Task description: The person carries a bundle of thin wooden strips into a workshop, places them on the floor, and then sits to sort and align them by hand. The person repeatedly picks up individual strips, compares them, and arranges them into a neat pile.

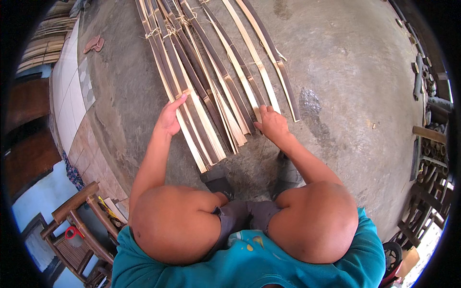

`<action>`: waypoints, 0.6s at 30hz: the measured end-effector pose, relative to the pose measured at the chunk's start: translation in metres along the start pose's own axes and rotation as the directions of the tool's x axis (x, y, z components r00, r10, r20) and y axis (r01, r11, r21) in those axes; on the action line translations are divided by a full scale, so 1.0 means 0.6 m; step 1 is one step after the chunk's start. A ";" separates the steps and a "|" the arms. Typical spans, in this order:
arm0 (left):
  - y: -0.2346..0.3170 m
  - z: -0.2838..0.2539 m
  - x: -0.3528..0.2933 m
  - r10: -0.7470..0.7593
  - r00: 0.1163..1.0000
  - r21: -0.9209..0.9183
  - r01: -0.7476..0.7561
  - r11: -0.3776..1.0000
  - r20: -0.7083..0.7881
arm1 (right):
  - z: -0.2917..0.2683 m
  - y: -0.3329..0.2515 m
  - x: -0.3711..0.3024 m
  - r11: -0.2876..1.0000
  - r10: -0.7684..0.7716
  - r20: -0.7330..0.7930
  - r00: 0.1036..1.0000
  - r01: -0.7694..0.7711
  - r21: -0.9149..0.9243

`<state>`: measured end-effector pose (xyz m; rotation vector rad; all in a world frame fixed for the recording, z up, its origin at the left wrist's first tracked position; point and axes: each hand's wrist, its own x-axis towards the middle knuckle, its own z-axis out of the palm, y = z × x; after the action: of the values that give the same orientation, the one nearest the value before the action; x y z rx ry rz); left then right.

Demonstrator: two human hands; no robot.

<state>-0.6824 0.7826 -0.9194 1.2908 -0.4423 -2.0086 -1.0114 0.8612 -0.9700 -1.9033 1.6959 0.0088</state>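
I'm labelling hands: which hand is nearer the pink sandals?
Left. The left hand sits below and right of the pink sandals in the picture; the right hand is much farther right.

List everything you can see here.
Long split bamboo strips: many, brown and cream, floor ahead
Thin fibre ties: several, pale, around strips
Flat sandals: two, pink, upper left
Concrete floor: one, grey, centre
Stacked slats: many, tan, upper left
Bamboo chair: one, brown, lower left
Piled wood pieces: many, brown, right edge
Round wheel: one, black, lower right
Footwear: two, dark, below strips
Shirt: one, teal, bottom
Left fingers: one set, bare, at leftmost strips
Right fingers: one set, bare, at strip ends
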 end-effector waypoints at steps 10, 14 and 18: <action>0.003 0.017 -0.008 0.041 0.999 -0.011 -0.041 0.999 -0.008 | 0.027 0.050 0.000 0.886 0.050 -0.070 0.996 -0.011 0.463; 0.005 0.023 -0.009 0.022 1.000 -0.005 -0.022 1.000 0.005 | 0.014 0.066 -0.005 0.789 0.067 0.021 0.997 -0.066 0.611; 0.007 0.019 -0.012 0.018 1.000 0.003 -0.018 1.000 0.013 | -0.022 0.059 -0.012 0.845 -0.113 0.040 0.993 0.075 0.530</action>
<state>-0.6893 0.7837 -0.9070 1.2721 -0.4622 -2.0033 -1.0499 0.8614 -0.9713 -1.5396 1.3708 -0.3890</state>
